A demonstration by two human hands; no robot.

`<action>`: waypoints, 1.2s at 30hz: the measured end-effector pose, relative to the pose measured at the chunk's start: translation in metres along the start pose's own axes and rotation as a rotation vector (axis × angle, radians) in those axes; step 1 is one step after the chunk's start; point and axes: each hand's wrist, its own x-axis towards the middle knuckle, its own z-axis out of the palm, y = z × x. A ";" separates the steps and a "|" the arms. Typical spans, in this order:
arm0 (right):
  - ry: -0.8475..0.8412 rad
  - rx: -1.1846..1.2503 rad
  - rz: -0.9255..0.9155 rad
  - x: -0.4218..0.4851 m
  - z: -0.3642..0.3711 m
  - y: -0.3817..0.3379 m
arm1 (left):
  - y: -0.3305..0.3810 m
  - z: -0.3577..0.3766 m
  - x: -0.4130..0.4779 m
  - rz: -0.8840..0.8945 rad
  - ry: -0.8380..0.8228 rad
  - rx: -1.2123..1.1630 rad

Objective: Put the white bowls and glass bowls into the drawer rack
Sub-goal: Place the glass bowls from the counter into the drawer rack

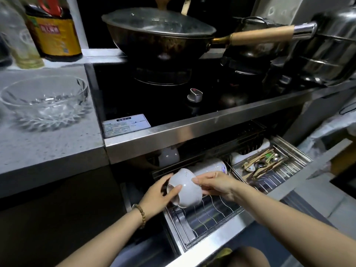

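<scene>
Both hands hold a white bowl (pixel 185 186) tipped on its side over the left end of the pulled-out drawer rack (pixel 210 212). My left hand (pixel 158 197) grips its foot and lower side. My right hand (pixel 215 185) holds its upper right side. Behind it in the rack lie more white bowls (pixel 210 166), one with a blue pattern, and another white bowl (pixel 169 156) sits further back under the stove. A large cut-glass bowl (pixel 44 102) stands upright on the grey counter at the left, away from both hands.
A lidded wok (pixel 159 35) with a wooden handle and steel pots (pixel 331 51) sit on the black stove above the drawer. The right rack compartment (pixel 269 166) holds spoons and chopsticks. Sauce and oil bottles (pixel 54 31) stand at the back left. The stove's steel front edge (pixel 192 135) overhangs the drawer.
</scene>
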 end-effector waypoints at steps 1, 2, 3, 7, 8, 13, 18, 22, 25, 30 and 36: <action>0.011 0.001 0.013 0.008 0.002 0.003 | -0.006 -0.004 0.002 0.015 0.039 0.089; 0.022 0.004 0.023 0.016 0.004 0.006 | -0.010 -0.008 0.003 0.037 0.062 0.162; 0.029 0.010 0.033 0.023 0.006 0.008 | -0.014 -0.010 0.004 0.058 0.067 0.206; 0.064 0.030 0.067 0.045 0.017 0.015 | -0.027 -0.012 0.008 0.082 0.035 0.297; 0.075 0.036 0.072 0.049 0.020 0.016 | -0.030 -0.012 0.009 0.082 0.031 0.330; 0.113 0.033 0.087 0.068 0.033 0.025 | -0.043 -0.011 0.012 0.068 0.004 0.436; 0.151 0.045 0.108 0.082 0.035 0.031 | -0.054 -0.008 0.012 0.057 -0.021 0.533; 0.181 0.031 0.115 0.090 0.042 0.038 | -0.061 -0.005 0.016 0.049 -0.069 0.624; 0.227 0.033 0.098 0.096 0.042 0.043 | -0.065 -0.004 0.019 0.058 -0.094 0.665; 0.260 -0.019 0.017 0.104 0.040 0.048 | -0.066 0.000 0.025 0.040 -0.138 0.727; 0.249 -0.055 -0.027 0.102 0.031 0.047 | -0.067 0.005 0.030 0.026 -0.129 0.751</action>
